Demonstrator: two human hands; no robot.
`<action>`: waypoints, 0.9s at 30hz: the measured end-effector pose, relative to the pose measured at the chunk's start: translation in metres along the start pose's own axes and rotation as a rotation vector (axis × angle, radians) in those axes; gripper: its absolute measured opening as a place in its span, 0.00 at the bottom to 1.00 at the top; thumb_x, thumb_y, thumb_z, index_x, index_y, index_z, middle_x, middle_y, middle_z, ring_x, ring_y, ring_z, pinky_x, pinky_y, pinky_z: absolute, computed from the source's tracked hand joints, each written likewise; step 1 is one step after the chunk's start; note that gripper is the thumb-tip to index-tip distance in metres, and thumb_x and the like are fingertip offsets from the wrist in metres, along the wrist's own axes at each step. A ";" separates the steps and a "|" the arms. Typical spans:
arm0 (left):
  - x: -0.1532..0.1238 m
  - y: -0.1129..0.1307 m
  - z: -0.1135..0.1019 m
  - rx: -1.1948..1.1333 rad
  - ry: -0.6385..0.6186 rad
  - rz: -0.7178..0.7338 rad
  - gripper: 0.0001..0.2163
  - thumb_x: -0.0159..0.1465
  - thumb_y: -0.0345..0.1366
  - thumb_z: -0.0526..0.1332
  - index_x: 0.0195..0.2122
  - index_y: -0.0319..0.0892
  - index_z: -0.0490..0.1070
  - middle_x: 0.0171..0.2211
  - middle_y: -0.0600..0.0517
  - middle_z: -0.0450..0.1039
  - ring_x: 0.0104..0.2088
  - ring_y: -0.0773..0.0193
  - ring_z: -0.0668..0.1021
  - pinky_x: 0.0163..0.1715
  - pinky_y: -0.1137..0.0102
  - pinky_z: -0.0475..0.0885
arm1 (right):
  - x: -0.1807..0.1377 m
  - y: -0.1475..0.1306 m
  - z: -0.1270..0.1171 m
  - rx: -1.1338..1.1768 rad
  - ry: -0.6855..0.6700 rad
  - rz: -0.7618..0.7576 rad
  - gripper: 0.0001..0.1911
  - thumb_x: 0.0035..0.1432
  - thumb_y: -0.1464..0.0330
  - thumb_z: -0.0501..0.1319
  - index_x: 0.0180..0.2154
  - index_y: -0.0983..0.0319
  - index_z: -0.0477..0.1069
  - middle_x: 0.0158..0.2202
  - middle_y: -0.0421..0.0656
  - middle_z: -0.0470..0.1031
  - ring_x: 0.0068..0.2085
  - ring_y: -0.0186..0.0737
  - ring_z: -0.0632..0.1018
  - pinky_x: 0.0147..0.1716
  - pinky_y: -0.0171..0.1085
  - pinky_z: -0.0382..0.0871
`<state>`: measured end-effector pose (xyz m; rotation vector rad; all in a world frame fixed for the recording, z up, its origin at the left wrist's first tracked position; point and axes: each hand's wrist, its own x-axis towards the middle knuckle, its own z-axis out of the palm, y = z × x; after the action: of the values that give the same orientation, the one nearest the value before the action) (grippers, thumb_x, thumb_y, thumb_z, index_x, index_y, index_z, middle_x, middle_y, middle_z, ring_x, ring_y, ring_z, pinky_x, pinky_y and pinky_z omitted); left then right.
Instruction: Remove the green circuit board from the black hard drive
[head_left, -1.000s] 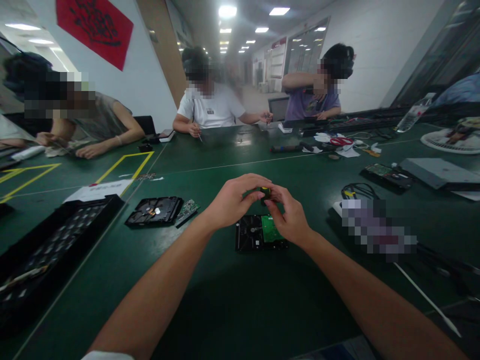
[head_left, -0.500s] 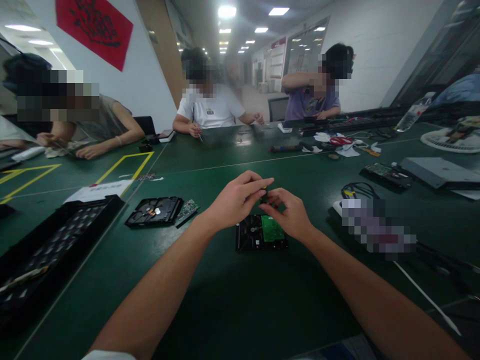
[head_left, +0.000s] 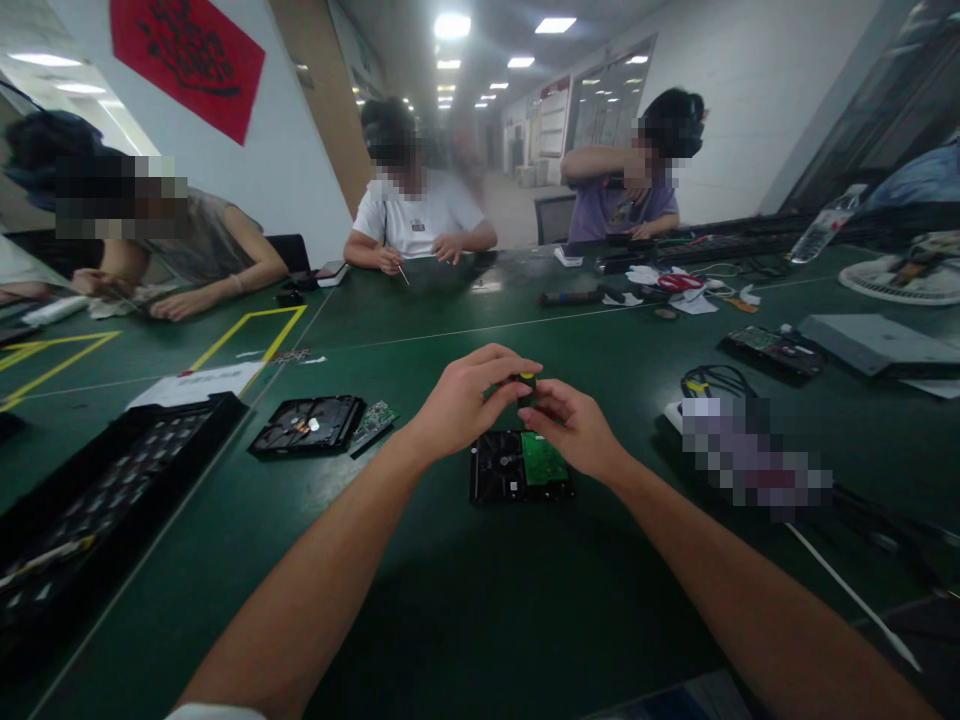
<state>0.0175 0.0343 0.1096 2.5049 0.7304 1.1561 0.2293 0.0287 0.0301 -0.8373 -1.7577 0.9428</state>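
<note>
Fingers of my left hand and my right hand close together on a short, dark screwdriver with a yellow top. It stands roughly upright between them; its lower end and tip are hidden by my fingers. Just below, a black hard drive lies flat on the table with its green circuit board facing up. Whether the screwdriver touches the drive, I cannot tell.
To the left lie another hard drive, a loose circuit board and a long black tray. Rightward are a cable, a drive and a grey metal box. Several people sit around the green table.
My fingers have shifted slightly around the screwdriver, so its yellow top shows more. The hard drive stays put. Across the table, a person in white has drawn one hand inward.
</note>
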 end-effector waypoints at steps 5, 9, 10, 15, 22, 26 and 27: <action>0.000 0.001 0.002 -0.064 0.000 -0.071 0.09 0.68 0.33 0.67 0.49 0.42 0.77 0.46 0.47 0.77 0.44 0.61 0.79 0.47 0.65 0.77 | -0.001 0.003 0.001 -0.041 0.009 0.011 0.13 0.64 0.60 0.68 0.48 0.57 0.74 0.40 0.41 0.78 0.37 0.39 0.80 0.38 0.41 0.77; 0.000 -0.002 0.003 -0.137 -0.005 -0.136 0.11 0.68 0.34 0.66 0.51 0.42 0.75 0.48 0.47 0.78 0.46 0.60 0.80 0.47 0.64 0.77 | -0.001 0.004 0.002 0.038 -0.008 0.031 0.14 0.66 0.63 0.66 0.52 0.56 0.71 0.43 0.41 0.78 0.35 0.37 0.80 0.38 0.42 0.78; -0.001 -0.003 0.003 -0.152 -0.015 -0.143 0.12 0.69 0.34 0.64 0.53 0.42 0.75 0.49 0.46 0.78 0.47 0.60 0.80 0.48 0.64 0.77 | 0.000 0.004 0.002 0.047 -0.013 0.031 0.14 0.66 0.64 0.65 0.52 0.56 0.70 0.43 0.41 0.78 0.34 0.37 0.80 0.37 0.41 0.77; -0.001 -0.007 0.003 -0.201 -0.077 -0.146 0.14 0.71 0.31 0.59 0.57 0.44 0.74 0.52 0.47 0.78 0.50 0.60 0.80 0.52 0.62 0.76 | 0.000 0.004 0.001 0.080 -0.049 0.018 0.11 0.70 0.65 0.61 0.52 0.57 0.70 0.41 0.41 0.77 0.34 0.36 0.80 0.36 0.40 0.77; -0.002 -0.007 0.006 -0.167 -0.025 -0.140 0.13 0.68 0.37 0.66 0.53 0.44 0.77 0.48 0.47 0.79 0.46 0.60 0.81 0.49 0.64 0.77 | 0.000 0.000 0.001 -0.060 -0.015 -0.012 0.16 0.63 0.62 0.69 0.51 0.56 0.72 0.42 0.43 0.77 0.39 0.41 0.80 0.38 0.42 0.78; -0.001 -0.005 0.005 -0.146 -0.037 -0.134 0.13 0.68 0.39 0.67 0.52 0.44 0.77 0.48 0.47 0.79 0.46 0.60 0.80 0.49 0.64 0.77 | 0.000 0.000 0.003 0.016 0.011 -0.012 0.17 0.64 0.64 0.68 0.53 0.56 0.71 0.45 0.43 0.78 0.39 0.41 0.81 0.41 0.44 0.80; -0.001 -0.005 0.004 -0.157 -0.042 -0.142 0.13 0.70 0.39 0.65 0.53 0.44 0.77 0.49 0.47 0.79 0.47 0.60 0.80 0.49 0.65 0.77 | 0.000 0.000 0.004 0.045 0.008 -0.004 0.17 0.64 0.65 0.67 0.53 0.56 0.70 0.45 0.43 0.78 0.37 0.40 0.82 0.41 0.45 0.80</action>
<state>0.0184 0.0377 0.1037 2.3018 0.7614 1.0657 0.2256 0.0279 0.0290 -0.8068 -1.7250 0.9716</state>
